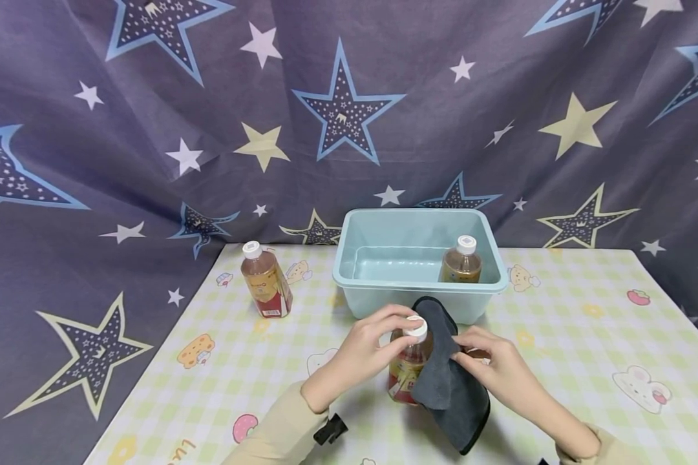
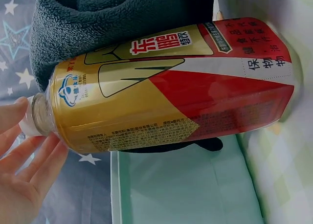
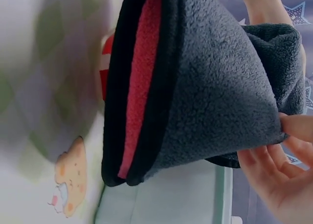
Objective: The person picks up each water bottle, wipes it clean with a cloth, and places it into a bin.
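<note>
Beige cloth sleeves: nearest the head camera, one at lower middle, one at lower right
Dark purple-grey curtain with blue, white and yellow stars: hangs behind everything
Bench under a green and white checked cover: carries the rest, with printed cartoon figures
Pale blue rectangular plastic tub: stands toward the back of the bench
Dark grey fleecy cloth with black edging and a red face: hangs folded against the right side of the near bottle, red showing only inside its fold
Near clear bottle with gold and red label: upright, just in front of the tub; whether its base meets the bench I cannot tell
Similar bottle: inside the tub, at its right end
Third bottle: upright on the bench, left of the tub
Left hand: narrowed, pinching the near bottle at its cap and neck
Right hand: narrowed, thumb and finger pinching the cloth
Round white cap: on the near bottle, partly covered by fingers
</note>
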The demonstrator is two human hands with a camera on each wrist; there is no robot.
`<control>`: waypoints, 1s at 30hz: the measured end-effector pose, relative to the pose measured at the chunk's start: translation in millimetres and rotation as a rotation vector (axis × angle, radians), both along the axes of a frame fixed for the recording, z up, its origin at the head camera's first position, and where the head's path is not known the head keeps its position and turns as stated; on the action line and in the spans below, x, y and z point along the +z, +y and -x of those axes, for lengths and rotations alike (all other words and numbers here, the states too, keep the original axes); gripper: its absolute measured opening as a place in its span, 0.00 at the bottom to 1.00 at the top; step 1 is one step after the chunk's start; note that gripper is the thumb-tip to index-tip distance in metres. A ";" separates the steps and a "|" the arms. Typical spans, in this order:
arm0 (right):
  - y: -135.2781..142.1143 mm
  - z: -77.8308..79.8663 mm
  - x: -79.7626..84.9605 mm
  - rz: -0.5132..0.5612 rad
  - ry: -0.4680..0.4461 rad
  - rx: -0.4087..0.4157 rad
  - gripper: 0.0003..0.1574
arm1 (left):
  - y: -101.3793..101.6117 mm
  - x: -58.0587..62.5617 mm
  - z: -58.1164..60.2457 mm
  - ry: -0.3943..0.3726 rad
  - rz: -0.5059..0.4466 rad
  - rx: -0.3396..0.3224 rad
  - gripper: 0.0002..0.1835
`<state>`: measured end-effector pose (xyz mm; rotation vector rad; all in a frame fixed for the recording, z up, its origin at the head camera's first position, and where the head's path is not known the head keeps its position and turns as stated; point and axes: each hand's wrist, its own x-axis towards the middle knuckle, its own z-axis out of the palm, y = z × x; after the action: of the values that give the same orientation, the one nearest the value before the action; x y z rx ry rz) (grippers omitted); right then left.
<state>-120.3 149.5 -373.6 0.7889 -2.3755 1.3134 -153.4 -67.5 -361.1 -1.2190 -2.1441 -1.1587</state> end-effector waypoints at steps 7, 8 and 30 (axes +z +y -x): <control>-1.2 0.7 -6.4 -0.028 -0.056 -0.016 0.11 | -0.7 -0.6 -0.1 -0.018 0.002 0.003 0.11; -1.1 1.0 -7.9 -0.030 -0.060 -0.014 0.12 | -0.8 -0.6 -0.2 -0.018 0.003 0.003 0.11; -3.4 6.1 -58.0 -0.210 -0.430 -0.015 0.05 | -0.1 -3.6 0.5 0.018 0.004 0.004 0.10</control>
<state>-126.4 146.1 -431.6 0.5846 -2.8862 1.3535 -153.9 -67.6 -364.8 -1.2217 -2.1360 -1.1377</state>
